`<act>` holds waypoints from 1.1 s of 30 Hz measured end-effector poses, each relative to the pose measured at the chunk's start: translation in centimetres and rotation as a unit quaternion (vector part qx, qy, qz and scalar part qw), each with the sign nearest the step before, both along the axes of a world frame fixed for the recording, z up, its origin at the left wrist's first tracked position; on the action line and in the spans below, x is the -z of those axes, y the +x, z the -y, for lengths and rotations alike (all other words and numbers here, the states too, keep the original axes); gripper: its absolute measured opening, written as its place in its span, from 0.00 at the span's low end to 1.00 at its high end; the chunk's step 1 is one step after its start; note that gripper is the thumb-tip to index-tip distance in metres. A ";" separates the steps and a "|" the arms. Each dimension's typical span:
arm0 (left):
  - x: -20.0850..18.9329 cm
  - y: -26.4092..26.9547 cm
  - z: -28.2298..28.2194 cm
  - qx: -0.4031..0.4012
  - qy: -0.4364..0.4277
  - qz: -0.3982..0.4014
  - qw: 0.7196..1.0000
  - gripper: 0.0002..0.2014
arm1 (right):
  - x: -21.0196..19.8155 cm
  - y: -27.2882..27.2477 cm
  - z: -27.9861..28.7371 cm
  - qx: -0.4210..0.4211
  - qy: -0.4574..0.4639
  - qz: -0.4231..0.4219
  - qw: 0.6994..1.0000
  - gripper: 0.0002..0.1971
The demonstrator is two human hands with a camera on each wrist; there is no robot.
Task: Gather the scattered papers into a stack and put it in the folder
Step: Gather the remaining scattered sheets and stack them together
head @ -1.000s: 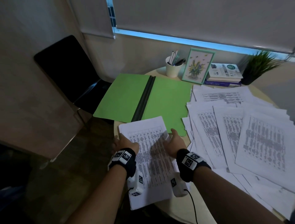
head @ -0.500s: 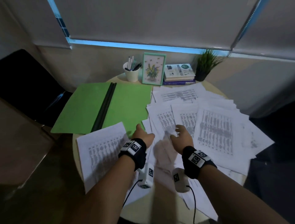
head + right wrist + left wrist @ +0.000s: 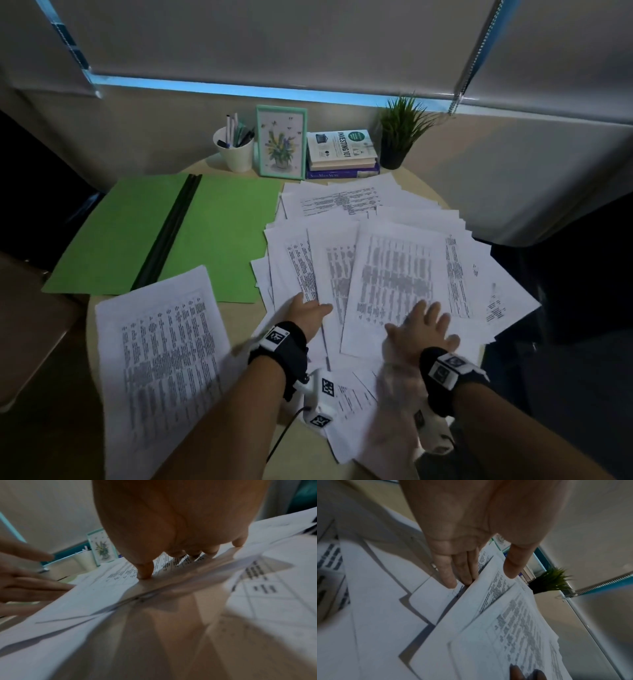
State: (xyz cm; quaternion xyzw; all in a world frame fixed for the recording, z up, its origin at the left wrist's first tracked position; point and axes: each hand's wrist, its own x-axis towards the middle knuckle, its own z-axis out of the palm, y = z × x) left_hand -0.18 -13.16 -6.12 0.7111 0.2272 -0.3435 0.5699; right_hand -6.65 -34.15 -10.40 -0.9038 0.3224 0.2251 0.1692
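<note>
On the round worktop (image 3: 236,310) a gathered stack of papers (image 3: 161,356) lies at the near left, just below the open green folder (image 3: 219,236), one corner overlapping it. The scattered papers (image 3: 394,274) fan across the right half. The left hand (image 3: 306,313) has its fingers (image 3: 448,573) straight and slid under the edge of a sheet, thumb above it. The right hand (image 3: 423,329) lies flat with spread fingers (image 3: 145,570) pressing the top sheet, gripping nothing. A pen cup (image 3: 236,150), framed picture (image 3: 281,142), books (image 3: 342,154) and potted plant (image 3: 399,132) stand along the far edge
</note>
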 end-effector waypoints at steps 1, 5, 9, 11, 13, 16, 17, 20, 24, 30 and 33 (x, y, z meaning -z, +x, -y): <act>0.3 0.0 0.2 -0.012 -0.001 -0.004 1.000 0.39 | 0.0 -0.2 -0.6 -0.023 0.001 0.010 1.000 0.46; 0.7 0.5 0.7 -0.051 -0.013 -0.037 0.998 0.41 | 0.1 -0.2 -1.8 -0.137 -0.008 0.066 0.988 0.41; 1.0 -0.1 1.0 -0.014 0.092 -0.011 0.996 0.41 | -0.7 0.1 -1.6 -0.221 0.047 0.119 0.967 0.28; 0.7 -0.8 1.2 -0.001 0.133 0.009 0.991 0.38 | -1.5 0.0 -1.7 -0.235 0.088 0.157 0.955 0.21; -0.2 -1.1 1.4 0.016 0.157 0.032 0.987 0.35 | -2.1 0.1 -1.6 -0.181 0.138 0.196 0.954 0.17; -0.7 -1.3 0.8 0.025 0.166 0.034 0.985 0.36 | -1.9 0.4 -0.5 -0.075 0.127 0.258 0.955 0.20; -0.7 -1.4 0.4 0.027 0.176 0.033 0.984 0.36 | -1.6 0.5 -0.1 -0.049 0.109 0.277 0.953 0.20; -0.4 -1.7 -1.3 0.031 0.207 0.021 0.978 0.37 | -1.1 0.7 0.6 0.031 0.066 0.266 0.961 0.21; 0.4 -2.4 -4.0 0.036 0.254 0.016 0.966 0.45 | -2.1 1.8 -1.0 0.019 0.085 0.192 0.977 0.26; 0.9 -3.9 -6.9 0.043 0.218 0.025 0.975 0.44 | -2.7 3.8 -6.6 -0.020 0.199 0.121 0.972 0.25; 0.5 -3.9 -8.0 0.036 0.191 0.037 0.980 0.31 | -2.2 4.2 -8.2 0.005 0.231 0.142 0.963 0.11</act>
